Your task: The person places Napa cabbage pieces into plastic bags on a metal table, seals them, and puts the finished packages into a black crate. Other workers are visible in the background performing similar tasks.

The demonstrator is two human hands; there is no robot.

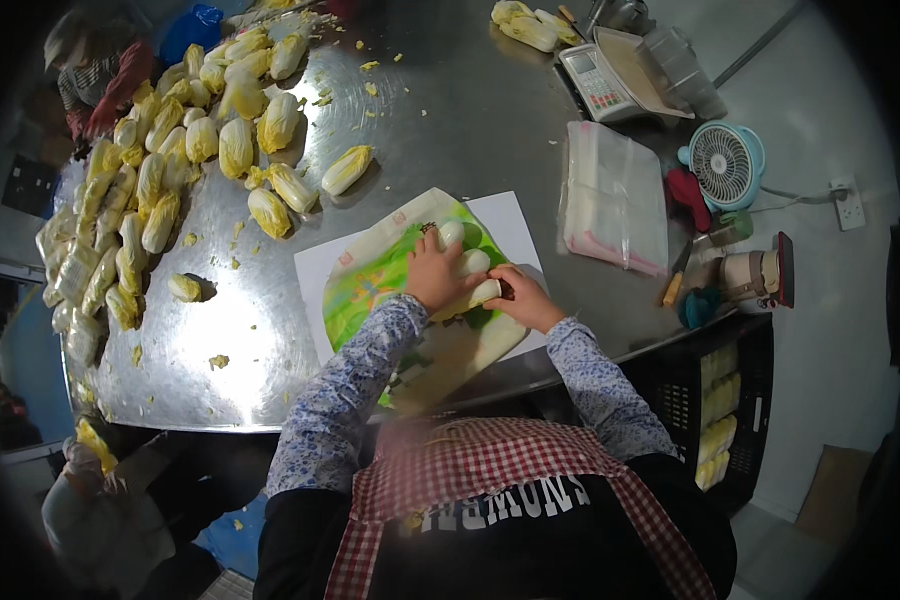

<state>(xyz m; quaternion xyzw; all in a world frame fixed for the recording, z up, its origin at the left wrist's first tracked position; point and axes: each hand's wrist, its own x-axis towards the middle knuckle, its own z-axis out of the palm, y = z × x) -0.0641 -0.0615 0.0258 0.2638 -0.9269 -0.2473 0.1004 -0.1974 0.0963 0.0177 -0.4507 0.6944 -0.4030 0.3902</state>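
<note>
Three small napa cabbages (473,262) lie side by side on a green-and-cream printed bag (364,294), their white butt ends facing right. Whether they lie inside the bag or on top of it, I cannot tell. My left hand (439,274) is spread over the cabbages and holds them together, its thumb reaching right. At the white end of the nearest cabbage, my right hand (523,298) has thumb and fingers closed; whether it also pinches the bag's edge is hidden. Under the bag lies a white sheet (510,214).
Many napa cabbages (236,148) are heaped on the steel table (450,142) at left, near two other people. At right are a stack of clear plastic bags (613,199), a scale (596,82), a fan (722,165) and a knife (673,287). A black crate (754,405) holds packed cabbages.
</note>
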